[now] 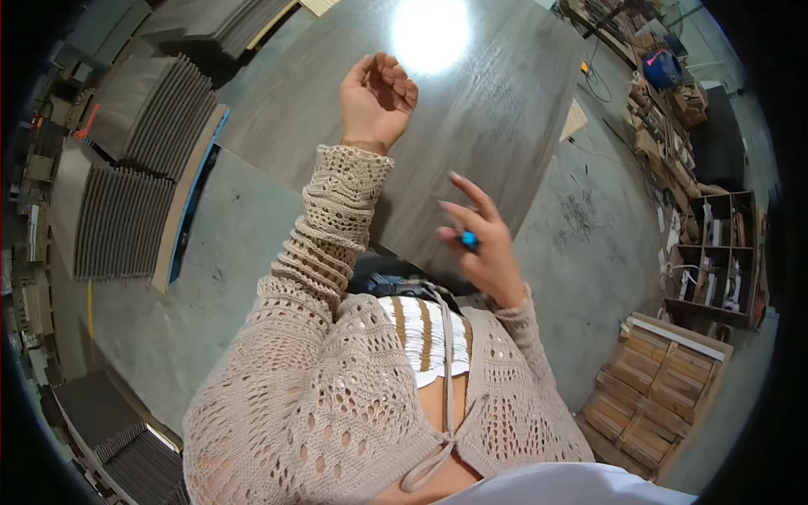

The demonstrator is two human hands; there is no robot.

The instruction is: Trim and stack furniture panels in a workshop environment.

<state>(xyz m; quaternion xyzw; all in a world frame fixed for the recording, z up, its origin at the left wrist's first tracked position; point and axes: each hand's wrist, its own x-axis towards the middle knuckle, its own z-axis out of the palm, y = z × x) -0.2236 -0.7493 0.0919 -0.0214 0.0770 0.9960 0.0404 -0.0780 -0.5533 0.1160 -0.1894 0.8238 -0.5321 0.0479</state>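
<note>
My left hand (pixel 378 101) is raised over a large grey wood-grain panel (pixel 471 126), palm turned up. Its fingers curl loosely, and no object shows in the hollow of the palm. Lower and to the right, my right hand (pixel 488 244) hangs by the panel's near edge, index and middle fingers stretched out to the left. A small bright blue piece (pixel 470 240) sits between its fingers; the hand hides the rest, so its kind is unclear. Strong light glares off the panel's far part.
Stacks of grey panels (pixel 126 219) stand on a pallet with a blue edge at the left. At the right are a dark shelf unit (pixel 714 261), a wooden pallet (pixel 661 387) and a blue drum (pixel 662 69). Dark debris (pixel 579 215) lies on the concrete floor.
</note>
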